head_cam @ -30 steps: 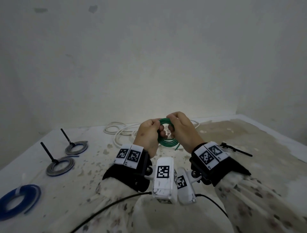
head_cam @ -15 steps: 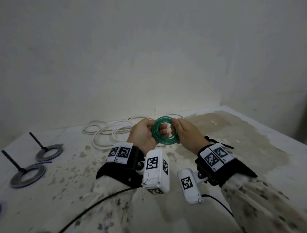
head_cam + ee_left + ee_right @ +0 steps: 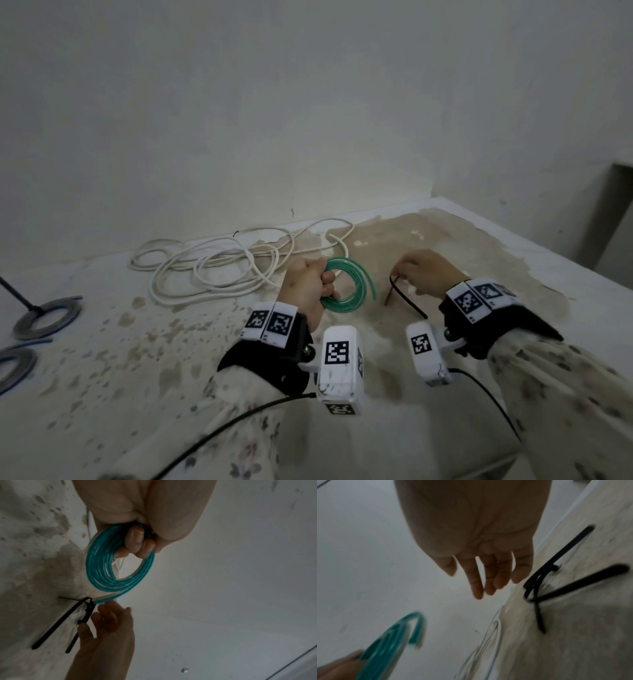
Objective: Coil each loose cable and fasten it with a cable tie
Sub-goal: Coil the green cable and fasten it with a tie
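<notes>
- progress is sitting partway: two grey coils (image 3: 48, 317) on the worktop (image 3: 513, 274) are already wearing ties.
- left hand (image 3: 305, 291) is gripping the green coil (image 3: 346, 291) just above the worktop, still untied.
- right hand (image 3: 424, 274), fingers (image 3: 477, 585) released, is reaching for the black cable ties (image 3: 406, 301).
- white cable (image 3: 219, 270) is lying loose.

The right wrist view was motion-blurred. Contact between the right hand (image 3: 426, 275) and the black cable ties (image 3: 404, 298) could not be confirmed. Two grey coils (image 3: 46, 317) at the bench's left were cut off by the frame edge.
</notes>
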